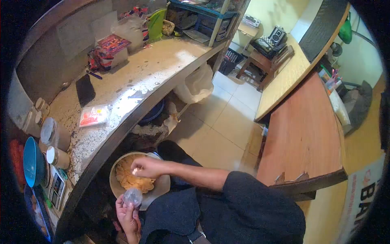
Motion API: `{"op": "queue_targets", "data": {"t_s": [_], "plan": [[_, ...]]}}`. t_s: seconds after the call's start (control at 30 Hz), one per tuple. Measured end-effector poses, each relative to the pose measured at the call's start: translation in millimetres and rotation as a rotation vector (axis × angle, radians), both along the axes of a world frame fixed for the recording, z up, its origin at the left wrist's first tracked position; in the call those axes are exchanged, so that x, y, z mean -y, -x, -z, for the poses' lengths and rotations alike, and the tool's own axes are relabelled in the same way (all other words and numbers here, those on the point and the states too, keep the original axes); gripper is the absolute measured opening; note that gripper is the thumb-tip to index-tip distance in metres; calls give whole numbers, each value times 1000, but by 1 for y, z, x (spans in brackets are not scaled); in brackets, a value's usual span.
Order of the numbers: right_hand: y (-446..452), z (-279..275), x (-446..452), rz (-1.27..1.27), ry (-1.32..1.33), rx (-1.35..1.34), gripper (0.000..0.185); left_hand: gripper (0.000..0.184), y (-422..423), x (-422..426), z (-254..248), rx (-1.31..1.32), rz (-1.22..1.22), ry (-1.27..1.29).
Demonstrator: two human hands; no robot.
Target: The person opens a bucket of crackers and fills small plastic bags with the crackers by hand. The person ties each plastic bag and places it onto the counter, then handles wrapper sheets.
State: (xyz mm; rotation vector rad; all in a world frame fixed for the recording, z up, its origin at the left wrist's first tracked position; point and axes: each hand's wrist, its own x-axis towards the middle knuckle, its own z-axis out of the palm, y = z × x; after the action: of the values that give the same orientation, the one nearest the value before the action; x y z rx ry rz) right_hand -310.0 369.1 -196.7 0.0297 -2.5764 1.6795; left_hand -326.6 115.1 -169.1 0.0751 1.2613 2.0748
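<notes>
A round pale tub (114, 188) stands low by the person's lap, with orange-yellow chips (136, 183) in it. Over the tub, my right hand (147, 167) has its fingers pinched together on something small and pale that I cannot make out. Beside the tub's near edge, my left hand (126, 212) holds a small clear plastic container (132, 197) upright between thumb and fingers. The two hands are apart, the right one higher in the view.
A speckled counter (118, 95) curves along the left, bearing a phone (85, 90), a clear packet (94, 115), jars (55, 133), a teal bowl (34, 162) and a digital scale (57, 188). A wooden table (300, 138) stands at the right.
</notes>
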Motion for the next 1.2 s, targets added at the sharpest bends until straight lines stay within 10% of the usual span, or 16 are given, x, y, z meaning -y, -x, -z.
{"op": "queue_targets", "data": {"t_s": [0.27,0.93,1.2], "plan": [[-39,-87,-29,29,682,181,31,50,8,-24,10,-30,70,27],[-34,-58,30,-13,-264,-210,23,43,6,-37,29,86,144,-14],[-32,-24,49,-139,-597,92,16,26,3,-36,26,121,108,133]]}}
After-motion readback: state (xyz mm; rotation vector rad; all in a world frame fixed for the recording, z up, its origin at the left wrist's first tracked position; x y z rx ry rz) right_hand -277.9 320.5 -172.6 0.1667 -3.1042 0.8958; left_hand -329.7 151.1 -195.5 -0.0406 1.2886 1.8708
